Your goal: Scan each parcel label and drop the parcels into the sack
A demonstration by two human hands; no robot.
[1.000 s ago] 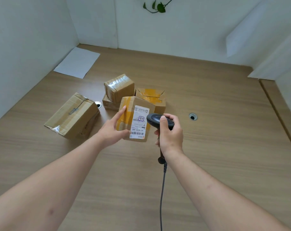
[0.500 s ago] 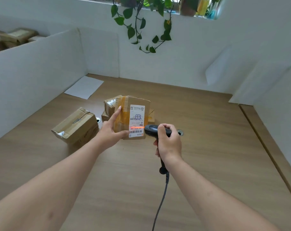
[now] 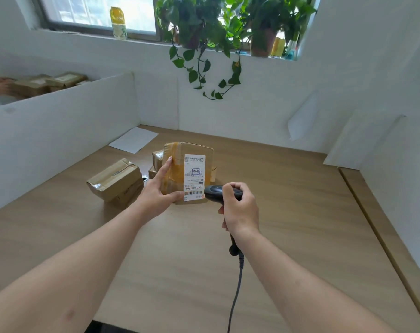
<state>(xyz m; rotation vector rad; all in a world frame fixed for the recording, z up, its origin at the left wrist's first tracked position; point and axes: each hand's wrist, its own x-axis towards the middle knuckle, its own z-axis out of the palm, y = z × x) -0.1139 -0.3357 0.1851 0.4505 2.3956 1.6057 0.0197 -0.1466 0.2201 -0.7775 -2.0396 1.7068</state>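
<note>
1. Since the frame half a second ago, the view has tipped up: the window and potted plants (image 3: 199, 25) now show whole, and the red scan line that lay across the label's barcode is gone.
2. The left hand (image 3: 156, 195) holds a cardboard parcel (image 3: 180, 150) upright above the table (image 3: 288, 212), thumb under its lower edge and fingers up its left side.
3. The parcel's white label (image 3: 194, 176) faces the camera, with its barcode at the bottom.
4. The right hand (image 3: 240, 210) is wrapped round a dark handheld scanner (image 3: 212, 192), whose head sits just right of the barcode, close to the label.
5. The scanner's cable (image 3: 236, 292) hangs down toward the near table edge.
6. The two hands are near each other but apart, each clamped on its own thing.
7. A larger taped box (image 3: 115, 180) lies on the table left of the held parcel; more small boxes (image 3: 157, 157) sit behind it, mostly hidden.
8. A white sheet of paper (image 3: 134, 140) lies flat in the far left corner.
9. White partition walls (image 3: 60, 131) ring the table; beyond the left one, more brown parcels (image 3: 48, 82) are stacked.
10. A yellow bottle (image 3: 118, 22) stands on the windowsill.
</note>
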